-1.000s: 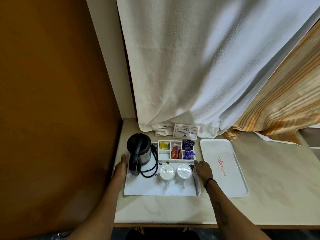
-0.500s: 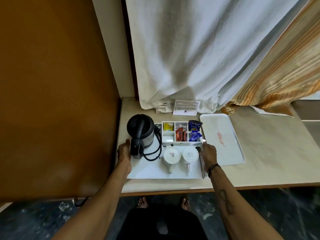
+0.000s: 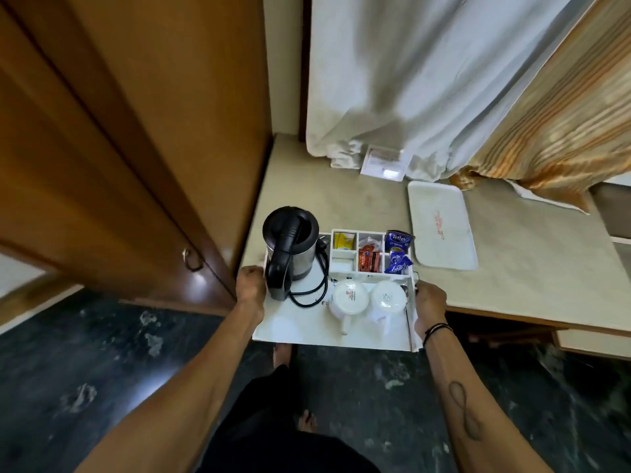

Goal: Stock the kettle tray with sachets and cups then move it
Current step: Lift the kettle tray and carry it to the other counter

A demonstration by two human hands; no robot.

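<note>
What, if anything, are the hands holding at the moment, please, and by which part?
Both hold the kettle tray: the left hand grips its left edge beside the kettle, and the right hand grips its right edge.

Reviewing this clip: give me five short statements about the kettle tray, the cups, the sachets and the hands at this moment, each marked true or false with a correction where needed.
1. Both hands grip the kettle tray, the left hand on its left edge and the right hand on its right edge. True.
2. The two cups stand mouth up. False: they sit upside down, bases up.
3. The kettle lies tipped on its side. False: it stands upright at the tray's left.
4. The sachet organiser holds yellow, red and blue sachets. True.
5. The second white tray is stacked under the kettle tray. False: it lies apart on the counter, to the right.
</note>
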